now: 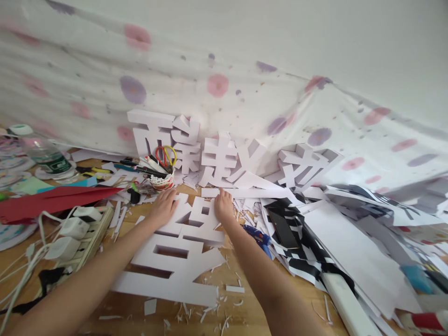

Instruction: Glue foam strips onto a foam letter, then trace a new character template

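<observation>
Soft, fairly bright, diffuse light; source hard to place. Shadows darken the white paper character's (pixel 196 262) cutouts. Wide-angle stretch toward edges; bottle (pixel 52 161) softly blurred, lower-right corner smeared.

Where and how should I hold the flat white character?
Probably take the character by the outer edges of its far end: left hand from the left, right hand from the right. It lies flat, and its thick sides offer something to press.

Left hand (pixel 164 207), right hand (pixel 224 205) touching white block character (pixel 189 266).
</observation>
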A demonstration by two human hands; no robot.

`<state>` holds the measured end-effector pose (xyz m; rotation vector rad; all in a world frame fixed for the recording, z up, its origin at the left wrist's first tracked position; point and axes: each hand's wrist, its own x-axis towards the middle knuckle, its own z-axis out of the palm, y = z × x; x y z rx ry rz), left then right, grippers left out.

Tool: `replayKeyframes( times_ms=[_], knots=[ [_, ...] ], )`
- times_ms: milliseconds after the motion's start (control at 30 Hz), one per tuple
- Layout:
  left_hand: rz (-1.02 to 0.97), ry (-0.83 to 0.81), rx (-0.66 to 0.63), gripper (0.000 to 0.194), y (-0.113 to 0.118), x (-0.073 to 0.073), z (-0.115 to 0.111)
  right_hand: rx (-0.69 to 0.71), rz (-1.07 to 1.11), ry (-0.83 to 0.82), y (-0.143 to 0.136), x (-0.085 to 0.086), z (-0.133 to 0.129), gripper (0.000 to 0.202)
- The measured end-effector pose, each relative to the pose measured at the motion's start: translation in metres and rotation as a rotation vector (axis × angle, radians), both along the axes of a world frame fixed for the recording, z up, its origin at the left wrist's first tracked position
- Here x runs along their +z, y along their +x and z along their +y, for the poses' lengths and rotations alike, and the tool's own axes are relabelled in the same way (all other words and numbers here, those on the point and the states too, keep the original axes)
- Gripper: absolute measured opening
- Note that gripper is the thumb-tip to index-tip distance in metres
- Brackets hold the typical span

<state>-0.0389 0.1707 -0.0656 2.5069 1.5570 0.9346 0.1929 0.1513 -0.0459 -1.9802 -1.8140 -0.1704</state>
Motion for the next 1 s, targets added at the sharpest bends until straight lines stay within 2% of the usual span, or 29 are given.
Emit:
replayKeyframes(
  times_ms=[233,400,500,600,667,733,800,900,1000],
  knots=[
    [-0.047,-0.081,-0.017,0.045,0.000,-0.004,0.002,-0.009,0.028,0.010,0.001,-0.010,-0.002,0.032],
    [-0.142,-0.064,0.030,0.037,-0.009,0.006,-0.003,-0.005,0.068,-0.003,0.001,-0.005,-0.005,0.029],
    [-0.208,-0.040,0.065,0.033,-0.040,0.013,-0.017,-0.008,0.111,0.021,0.005,0.002,-0.018,0.029],
    [-0.267,-0.046,0.120,0.034,-0.086,0.008,-0.041,0.061,0.248,0.010,0.017,0.004,-0.048,0.025],
    [-0.414,-0.214,0.189,0.036,-0.111,-0.001,-0.061,0.145,0.339,-0.065,0.027,0.001,-0.074,0.021],
    [-0.520,-0.394,0.226,0.039,-0.122,-0.009,-0.081,0.159,0.423,-0.134,0.035,-0.006,-0.099,0.019],
    [-0.612,-0.530,0.241,0.043,-0.117,-0.011,-0.098,0.141,0.496,-0.152,0.039,-0.013,-0.119,0.021],
    [-0.724,-0.585,0.244,0.046,-0.098,-0.002,-0.112,0.175,0.555,-0.164,0.038,-0.017,-0.137,0.022],
    [-0.795,-0.605,0.292,0.049,-0.087,0.007,-0.116,0.244,0.538,-0.155,0.032,-0.013,-0.145,0.023]
  ],
)
